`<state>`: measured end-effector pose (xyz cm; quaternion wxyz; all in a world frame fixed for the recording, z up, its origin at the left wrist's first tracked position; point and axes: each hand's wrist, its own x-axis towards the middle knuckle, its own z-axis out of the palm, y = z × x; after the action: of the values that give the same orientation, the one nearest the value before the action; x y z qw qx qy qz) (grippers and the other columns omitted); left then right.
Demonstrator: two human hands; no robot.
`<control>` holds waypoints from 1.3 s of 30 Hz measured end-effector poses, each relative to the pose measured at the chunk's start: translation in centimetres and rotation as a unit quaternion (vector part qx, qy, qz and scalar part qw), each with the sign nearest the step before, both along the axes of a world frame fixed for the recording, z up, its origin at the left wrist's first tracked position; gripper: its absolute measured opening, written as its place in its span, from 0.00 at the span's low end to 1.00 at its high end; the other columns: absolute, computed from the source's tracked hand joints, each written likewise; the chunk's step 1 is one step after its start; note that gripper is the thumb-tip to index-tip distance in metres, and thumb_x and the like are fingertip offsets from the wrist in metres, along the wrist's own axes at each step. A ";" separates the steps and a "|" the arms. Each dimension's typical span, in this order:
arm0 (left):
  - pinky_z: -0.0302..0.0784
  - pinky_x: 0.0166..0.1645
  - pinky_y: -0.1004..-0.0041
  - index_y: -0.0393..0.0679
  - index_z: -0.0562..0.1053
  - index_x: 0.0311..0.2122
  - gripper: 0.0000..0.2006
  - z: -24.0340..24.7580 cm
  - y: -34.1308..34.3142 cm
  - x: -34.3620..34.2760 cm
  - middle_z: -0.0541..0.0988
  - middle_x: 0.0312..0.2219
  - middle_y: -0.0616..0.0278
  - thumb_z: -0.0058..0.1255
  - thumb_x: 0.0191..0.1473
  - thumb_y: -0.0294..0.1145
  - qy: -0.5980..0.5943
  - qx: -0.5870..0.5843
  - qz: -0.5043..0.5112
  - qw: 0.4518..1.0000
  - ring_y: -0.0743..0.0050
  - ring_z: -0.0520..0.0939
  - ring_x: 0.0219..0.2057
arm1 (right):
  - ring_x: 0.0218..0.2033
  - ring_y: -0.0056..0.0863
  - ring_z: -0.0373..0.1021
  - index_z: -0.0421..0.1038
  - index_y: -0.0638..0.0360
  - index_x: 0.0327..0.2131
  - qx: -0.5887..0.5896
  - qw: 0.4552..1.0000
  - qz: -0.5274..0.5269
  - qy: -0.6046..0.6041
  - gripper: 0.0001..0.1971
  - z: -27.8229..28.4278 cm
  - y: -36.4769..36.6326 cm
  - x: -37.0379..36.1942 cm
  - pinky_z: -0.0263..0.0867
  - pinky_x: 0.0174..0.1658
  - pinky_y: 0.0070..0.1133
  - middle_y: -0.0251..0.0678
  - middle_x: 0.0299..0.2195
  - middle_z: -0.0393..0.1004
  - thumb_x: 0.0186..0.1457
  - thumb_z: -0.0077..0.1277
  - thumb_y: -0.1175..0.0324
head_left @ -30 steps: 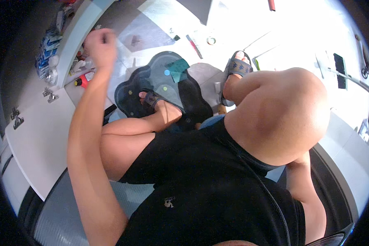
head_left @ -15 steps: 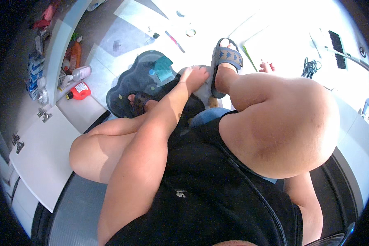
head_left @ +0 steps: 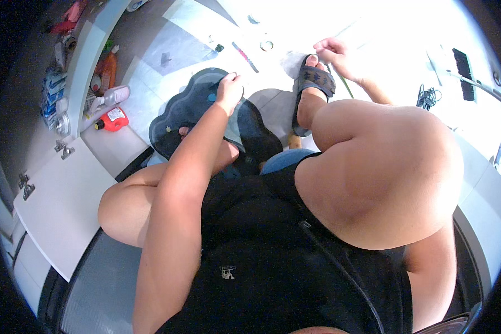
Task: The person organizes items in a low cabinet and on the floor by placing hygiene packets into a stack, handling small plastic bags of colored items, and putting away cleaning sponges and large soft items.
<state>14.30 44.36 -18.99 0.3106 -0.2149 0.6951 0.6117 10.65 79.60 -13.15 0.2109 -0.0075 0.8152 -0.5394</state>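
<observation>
My left hand is closed, fingers curled, above a dark scalloped floor mat. What it holds, if anything, cannot be made out. My right hand reaches round my raised right leg to the toe of the dark sandal. Its fingers are bent together, and glare hides whether anything is between them. Just below that hand runs a thin green strip, like a long leaf. A greyish, see-through patch shows beside the sandal's toe; its kind is unclear.
At left, a red bottle, a clear spray bottle and an orange bottle stand by an open white cabinet door. A black brush head and a coiled black cable lie at right. A patterned strip lies ahead.
My left hand has drawn back leftward from beside the sandal to over the mat, where the teal piece was visible. My right hand has come forward and left to the sandal's toe.
</observation>
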 end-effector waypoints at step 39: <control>0.77 0.51 0.52 0.36 0.76 0.44 0.18 -5.1 -11.2 2.5 0.82 0.42 0.43 0.59 0.52 0.37 0.004 -0.338 0.378 0.862 0.41 0.82 0.46 | 0.61 0.43 0.62 0.78 0.52 0.41 0.358 0.848 0.315 0.232 0.21 -4.3 -29.2 -4.0 0.59 0.63 0.41 0.41 0.57 0.69 0.54 0.59 0.46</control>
<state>16.77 33.13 -24.10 -0.0390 -0.5505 0.7259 0.4105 6.64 50.38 -17.43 0.1623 -0.3126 0.9309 -0.0970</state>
